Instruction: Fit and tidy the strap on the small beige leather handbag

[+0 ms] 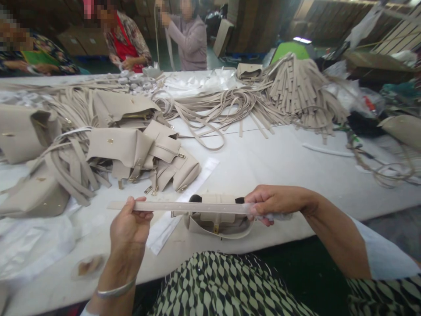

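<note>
A long beige strap (184,207) with small punched holes is stretched level between my two hands, just above the near table edge. My left hand (130,224) pinches its left part from below, thumb on top. My right hand (272,202) grips the right end, fingers curled round it and round a bit of clear wrapping. Directly behind and under the strap lies a small beige handbag (217,221) with a gold clasp and black ends, on the white table (263,166).
Several beige handbags (138,153) and loose straps (210,109) are piled on the left and far side. A bundle of cut strips (296,87) lies at the back right. White paper strip (184,197) lies near. Three people stand at the far edge.
</note>
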Motion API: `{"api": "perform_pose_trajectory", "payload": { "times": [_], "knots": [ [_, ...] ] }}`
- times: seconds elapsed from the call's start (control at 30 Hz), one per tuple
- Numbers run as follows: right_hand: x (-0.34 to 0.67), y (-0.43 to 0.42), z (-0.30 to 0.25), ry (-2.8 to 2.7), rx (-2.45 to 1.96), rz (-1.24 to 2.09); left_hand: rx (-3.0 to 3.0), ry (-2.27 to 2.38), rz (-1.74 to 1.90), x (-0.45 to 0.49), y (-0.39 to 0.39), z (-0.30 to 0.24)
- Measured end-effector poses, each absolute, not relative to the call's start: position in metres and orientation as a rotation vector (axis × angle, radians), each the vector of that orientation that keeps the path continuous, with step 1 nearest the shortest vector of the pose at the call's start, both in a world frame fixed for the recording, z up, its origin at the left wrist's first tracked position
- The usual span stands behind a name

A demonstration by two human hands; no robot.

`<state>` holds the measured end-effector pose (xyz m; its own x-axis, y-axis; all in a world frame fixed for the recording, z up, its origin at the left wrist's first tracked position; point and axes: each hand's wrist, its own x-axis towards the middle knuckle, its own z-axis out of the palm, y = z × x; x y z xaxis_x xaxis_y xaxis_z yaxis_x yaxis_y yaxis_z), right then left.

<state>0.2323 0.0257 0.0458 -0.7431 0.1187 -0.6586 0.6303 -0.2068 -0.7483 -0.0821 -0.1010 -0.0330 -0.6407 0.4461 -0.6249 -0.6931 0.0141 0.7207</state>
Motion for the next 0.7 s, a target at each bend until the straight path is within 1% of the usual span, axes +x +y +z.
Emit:
{"api": "perform_pose_trajectory", "payload": {
  "times": [0.3,0.4,0.47,0.5,0.57,0.7],
  "knots": [
    [0.248,0.031,0.039,1.584,0.842,-2.233,-0.259,1.490,1.810,-0.078,-0.096,-0.023],
    [0.249,0.032,0.036,1.525,0.868,-2.345,-0.241,1.298,1.813,-0.070,-0.096,-0.019],
    [0.245,0.032,0.035,1.527,0.863,-2.350,-0.173,1.126,1.755,-0.058,-0.097,-0.018],
    [0.243,0.032,0.035,1.553,0.844,-2.304,-0.121,1.074,1.709,-0.050,-0.098,-0.018],
    [0.236,0.031,0.034,1.675,0.762,-2.110,-0.006,1.053,1.624,-0.034,-0.098,-0.019],
    [0.227,0.032,0.040,2.183,0.655,-1.630,0.125,1.140,1.614,-0.014,-0.094,-0.024]
  ]
}}
